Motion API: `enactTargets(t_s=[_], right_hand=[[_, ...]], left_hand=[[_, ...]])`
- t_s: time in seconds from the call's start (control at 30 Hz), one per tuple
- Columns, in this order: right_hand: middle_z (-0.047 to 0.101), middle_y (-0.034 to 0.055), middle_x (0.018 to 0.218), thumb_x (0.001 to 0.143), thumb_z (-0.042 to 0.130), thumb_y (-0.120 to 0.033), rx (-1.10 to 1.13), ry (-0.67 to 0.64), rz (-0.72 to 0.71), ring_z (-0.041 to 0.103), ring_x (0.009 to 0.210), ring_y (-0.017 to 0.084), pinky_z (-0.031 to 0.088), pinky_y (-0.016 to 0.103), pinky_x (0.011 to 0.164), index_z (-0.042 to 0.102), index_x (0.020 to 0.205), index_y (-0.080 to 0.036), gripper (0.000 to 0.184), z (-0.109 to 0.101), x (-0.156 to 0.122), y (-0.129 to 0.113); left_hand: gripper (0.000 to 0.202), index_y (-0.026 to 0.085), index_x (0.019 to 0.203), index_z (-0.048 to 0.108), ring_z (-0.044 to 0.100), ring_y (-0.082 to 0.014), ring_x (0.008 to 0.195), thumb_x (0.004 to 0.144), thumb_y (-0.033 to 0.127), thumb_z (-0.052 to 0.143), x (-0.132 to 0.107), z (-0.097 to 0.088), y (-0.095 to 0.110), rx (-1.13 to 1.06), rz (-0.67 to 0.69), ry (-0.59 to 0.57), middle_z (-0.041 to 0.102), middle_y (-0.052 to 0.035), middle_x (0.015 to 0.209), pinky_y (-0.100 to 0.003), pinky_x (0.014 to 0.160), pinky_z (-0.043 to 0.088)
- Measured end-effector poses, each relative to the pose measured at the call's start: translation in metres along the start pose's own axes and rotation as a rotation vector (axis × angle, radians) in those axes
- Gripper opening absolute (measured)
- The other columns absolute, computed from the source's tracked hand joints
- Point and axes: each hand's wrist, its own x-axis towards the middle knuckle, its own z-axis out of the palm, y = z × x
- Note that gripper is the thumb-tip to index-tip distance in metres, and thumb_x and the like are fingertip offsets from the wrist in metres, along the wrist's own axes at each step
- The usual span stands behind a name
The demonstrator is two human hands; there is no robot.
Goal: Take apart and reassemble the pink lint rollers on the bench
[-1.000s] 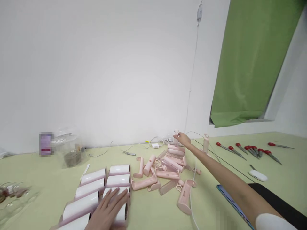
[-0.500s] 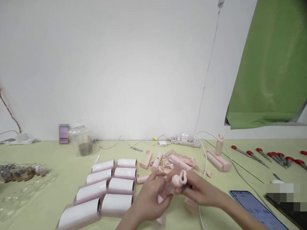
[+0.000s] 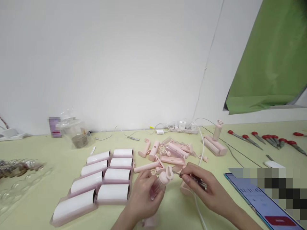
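Note:
My left hand (image 3: 144,196) is closed around a pink plastic handle piece (image 3: 163,179) with a heart-shaped loop at its top. My right hand (image 3: 203,188) pinches a thin metal tool (image 3: 199,181) whose tip points at the pink piece. Both hands hover just above the green table (image 3: 43,179), in front of a pile of loose pink handle parts (image 3: 168,151). To the left lie two rows of white rollers in pink holders (image 3: 103,174).
An assembled pink roller (image 3: 214,143) stands at the right of the pile. Several red-handled screwdrivers (image 3: 263,140) lie at far right. A phone (image 3: 259,198) lies near my right arm. A power strip (image 3: 183,127) and cables run along the wall. A clear jar (image 3: 76,134) and tray (image 3: 16,179) are at left.
A second ago my right hand reached to the back of the table and my left lay on the rollers. Both hands have since come together in front, holding the pink piece and the tool.

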Motion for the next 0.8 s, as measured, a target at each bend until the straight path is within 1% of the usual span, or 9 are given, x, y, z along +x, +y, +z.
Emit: enactTargets(t_s=[0.07,0.13,0.17,0.23,0.3,0.37,0.47,0.7,0.8], right_hand=[[0.047,-0.0023,0.064,0.084,0.044,-0.032,-0.005,-0.037,0.005,0.042,0.05,0.01,0.032,0.02,0.045,0.049,0.092,-0.022,0.014,0.003,-0.003,-0.002],[0.045,-0.0043,0.063,0.075,0.055,-0.034,-0.013,-0.066,0.018,0.041,0.049,0.01,0.031,0.019,0.043,0.044,0.101,-0.022,0.031,0.008,-0.008,-0.003],[0.043,-0.0054,0.061,0.072,0.059,-0.034,-0.023,-0.074,0.019,0.04,0.048,0.009,0.03,0.019,0.043,0.045,0.099,-0.022,0.033,0.012,-0.01,-0.004],[0.037,-0.0069,0.055,0.073,0.058,-0.032,-0.047,-0.063,0.018,0.037,0.046,0.008,0.029,0.019,0.043,0.045,0.077,-0.021,0.017,0.018,-0.013,-0.005],[0.034,-0.0068,0.05,0.081,0.046,-0.029,-0.064,-0.041,0.014,0.034,0.044,0.007,0.029,0.018,0.044,0.035,0.059,-0.02,0.026,0.022,-0.016,-0.007],[0.034,-0.0061,0.048,0.085,0.038,-0.03,-0.084,-0.021,0.007,0.034,0.044,0.007,0.03,0.018,0.045,0.029,0.056,-0.019,0.033,0.024,-0.017,-0.007],[0.037,-0.0055,0.045,0.083,0.041,-0.041,-0.125,0.025,0.021,0.036,0.043,0.008,0.03,0.019,0.045,0.033,0.054,-0.019,0.037,0.025,-0.014,-0.002],[0.043,-0.0035,0.042,0.075,0.043,-0.059,-0.294,0.123,0.151,0.043,0.043,0.012,0.029,0.021,0.043,0.046,0.056,-0.021,0.043,0.026,0.018,0.028],[0.047,-0.0024,0.044,0.074,0.042,-0.061,-0.42,0.104,0.189,0.046,0.045,0.014,0.029,0.022,0.043,0.049,0.059,-0.022,0.043,0.017,0.033,0.037]], left_hand=[[0.015,0.019,0.06,0.039,0.046,-0.0167,0.072,0.067,0.014,0.051,-0.001,0.0,0.002,0.01,0.009,-0.074,0.047,-0.0013,0.067,-0.026,0.062,0.035],[0.017,0.019,0.059,0.037,0.046,-0.0156,0.07,0.067,0.017,0.053,-0.003,0.002,0.006,-0.01,0.068,-0.189,0.047,0.0004,0.063,-0.025,0.061,0.034],[0.017,0.019,0.06,0.038,0.046,-0.015,0.07,0.067,0.018,0.053,-0.004,0.003,0.008,-0.035,0.102,-0.241,0.047,0.0015,0.062,-0.025,0.062,0.034],[0.016,0.02,0.063,0.039,0.046,-0.0129,0.068,0.068,0.019,0.054,-0.007,0.006,0.012,-0.1,0.151,-0.308,0.047,0.004,0.06,-0.024,0.067,0.034],[0.017,0.02,0.064,0.039,0.044,-0.0113,0.067,0.065,0.014,0.055,-0.009,0.008,0.015,-0.162,0.15,-0.335,0.048,0.0057,0.06,-0.023,0.07,0.034],[0.02,0.02,0.061,0.037,0.044,-0.0109,0.068,0.061,0.009,0.055,-0.01,0.009,0.017,-0.224,0.131,-0.358,0.047,0.0066,0.058,-0.022,0.069,0.033],[0.022,0.02,0.058,0.036,0.042,-0.0116,0.067,0.058,0.007,0.054,-0.01,0.007,0.02,-0.306,0.118,-0.402,0.045,0.0065,0.057,-0.021,0.066,0.033],[0.023,0.02,0.054,0.036,0.044,-0.0131,0.069,0.061,0.007,0.054,-0.011,0.004,0.018,-0.465,0.152,-0.427,0.042,0.005,0.055,-0.023,0.068,0.036],[0.019,0.021,0.059,0.035,0.044,-0.0152,0.075,0.065,0.014,0.052,-0.009,0.014,0.012,-0.459,-0.045,-0.269,0.044,0.0018,0.065,-0.024,0.067,0.038]])
